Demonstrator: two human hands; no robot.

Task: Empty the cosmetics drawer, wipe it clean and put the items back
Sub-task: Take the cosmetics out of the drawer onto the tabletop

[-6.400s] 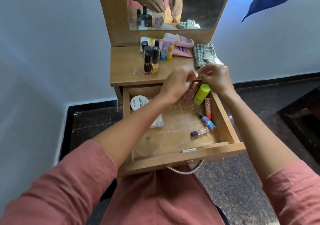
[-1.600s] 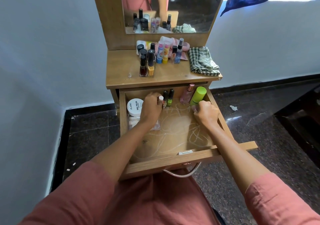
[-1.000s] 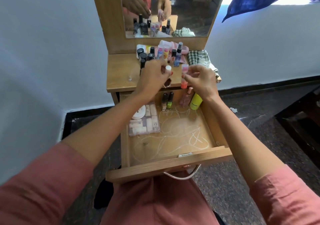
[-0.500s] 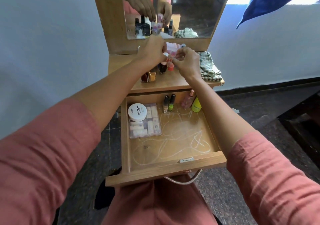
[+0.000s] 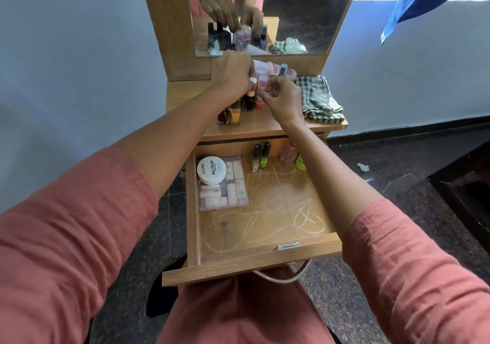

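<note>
The wooden drawer (image 5: 252, 262) is pulled out towards me. Inside lie a white nail polish jar (image 5: 211, 170) on a clear plastic box (image 5: 230, 192). Two slim bottles (image 5: 260, 156), a pink bottle (image 5: 287, 152) and a green bottle (image 5: 301, 162) stand at the back. Both hands are up on the tabletop (image 5: 185, 97) among the standing bottles. My left hand (image 5: 233, 76) grips a small dark bottle with a white cap (image 5: 253, 80). Beside it, my right hand (image 5: 283, 99) pinches a pink-capped tube (image 5: 263, 81) with a red base.
Nail polish bottles (image 5: 229, 113) stand on the tabletop in front of my hands. A checked cloth (image 5: 318, 99) lies at the right and a pink pouch (image 5: 275, 68) lies by the mirror (image 5: 305, 12). White scribble marks cover the drawer floor. Dark stone floor surrounds the unit.
Both hands lifted a white-capped bottle and a pink-capped tube out of the drawer and carried them up to the cluster of bottles on the tabletop. Fewer items are in the drawer.
</note>
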